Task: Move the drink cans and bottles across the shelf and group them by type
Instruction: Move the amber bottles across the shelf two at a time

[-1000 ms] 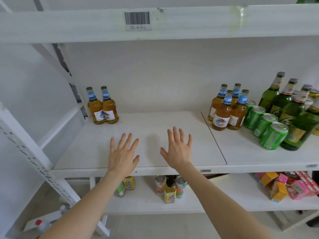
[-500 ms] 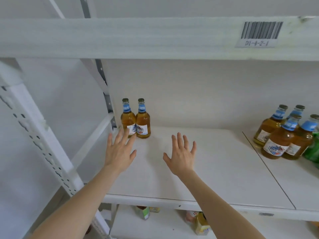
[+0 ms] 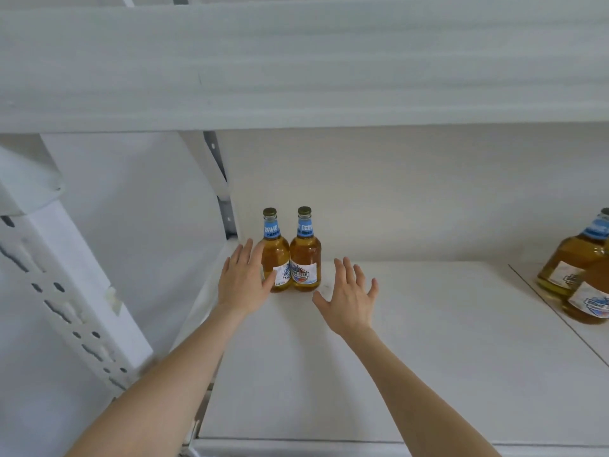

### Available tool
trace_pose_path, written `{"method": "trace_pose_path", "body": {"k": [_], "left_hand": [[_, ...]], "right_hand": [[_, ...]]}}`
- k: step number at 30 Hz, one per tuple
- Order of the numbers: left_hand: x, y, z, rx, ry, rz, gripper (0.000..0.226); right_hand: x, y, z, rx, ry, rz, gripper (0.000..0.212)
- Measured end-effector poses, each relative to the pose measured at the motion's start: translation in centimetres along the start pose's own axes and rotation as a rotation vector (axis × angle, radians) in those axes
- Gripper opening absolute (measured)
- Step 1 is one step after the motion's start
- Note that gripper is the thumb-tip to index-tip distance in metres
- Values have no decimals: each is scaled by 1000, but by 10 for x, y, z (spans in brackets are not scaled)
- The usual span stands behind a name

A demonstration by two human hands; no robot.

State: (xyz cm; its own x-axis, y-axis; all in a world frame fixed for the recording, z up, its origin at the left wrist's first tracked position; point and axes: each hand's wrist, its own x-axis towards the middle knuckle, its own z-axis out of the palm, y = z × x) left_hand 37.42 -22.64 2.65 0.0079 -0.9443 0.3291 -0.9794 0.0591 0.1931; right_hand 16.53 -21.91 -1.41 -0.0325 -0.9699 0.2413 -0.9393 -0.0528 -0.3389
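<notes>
Amber glass, smooth and glossy, forms the left bottle [image 3: 276,258] and the right bottle [image 3: 305,255], which stand upright and touching at the back left corner of the shelf [image 3: 362,374]. Each has a rounded body, a narrow neck wrapped in a blue band, a dark metal cap and a white paper label. The shelf board is matte white with a faint grain. A perforated white steel upright [image 3: 66,291] runs beside it. More amber bottles [image 3: 573,268] of the same kind sit at the far right, well apart from the pair.

Your left hand [image 3: 242,278] reaches forward with fingers straight and close together. It overlaps the left bottle's side, but you cannot tell whether it touches. Your right hand [image 3: 349,291] is palm down over the board with fingers spread, just beside the right bottle and holding nothing.
</notes>
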Motion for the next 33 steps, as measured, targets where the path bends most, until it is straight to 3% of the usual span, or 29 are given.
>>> {"method": "trace_pose_path", "body": {"k": [7,13,17,28,33], "left_hand": [[46,-1,26,-401,-3,-130,71],[72,-4,42,-754,-39,-193,47],[80,-3,41,-937,-124,-256,35],[57,11,29,-900,-27,-253,40],[36,13,23,-944,-31,-291,36]], "right_hand": [[54,-9,20,266,-74,43,88],[84,-12,36,794,-188,75,81],[92,-15,43,958,-255,110,76],[73,-13,45,1118,-209,168,66],[48,-15,33,1210,-209,310,60]]}}
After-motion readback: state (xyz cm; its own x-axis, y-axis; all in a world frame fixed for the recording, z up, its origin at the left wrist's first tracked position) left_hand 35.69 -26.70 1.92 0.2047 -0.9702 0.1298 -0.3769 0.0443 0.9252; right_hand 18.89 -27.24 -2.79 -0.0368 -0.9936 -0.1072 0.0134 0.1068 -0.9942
